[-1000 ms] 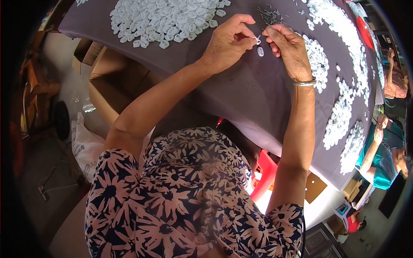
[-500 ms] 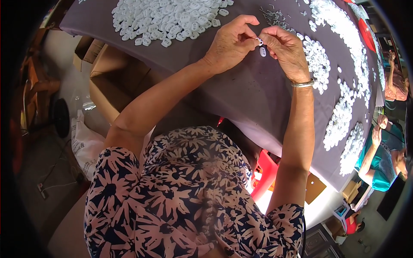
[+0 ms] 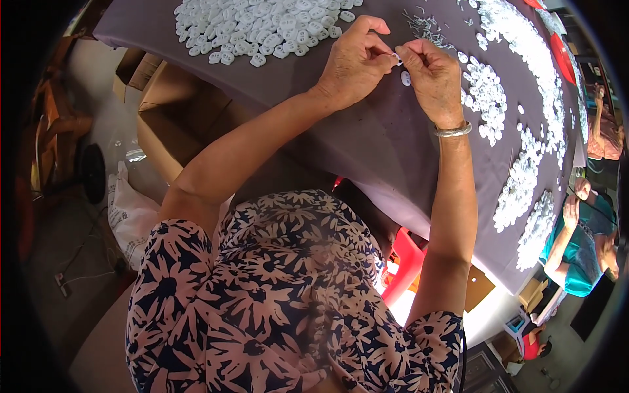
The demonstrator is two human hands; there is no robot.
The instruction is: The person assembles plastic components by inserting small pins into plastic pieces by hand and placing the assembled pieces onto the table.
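Note:
Above the cloth-covered table my left hand and my right hand meet, thumbs and forefingers pinched together. Between the fingertips shows a small white plastic piece, partly hidden; both hands are closed on it. Just below it appears a white oval tag with small dark marks; I cannot tell whether it hangs from the held piece or lies on the cloth. Thin grey pins are scattered beyond my right hand. A big heap of similar white pieces lies to the far left of my hands.
More white pieces spread in piles along the table's right side, with a red dish among them. An open cardboard box stands below the table's left edge. At the right, a co-worker in teal sits at the table.
Both hands keep their pinch and have shifted slightly to the right. Less of the small white piece shows between the fingertips.

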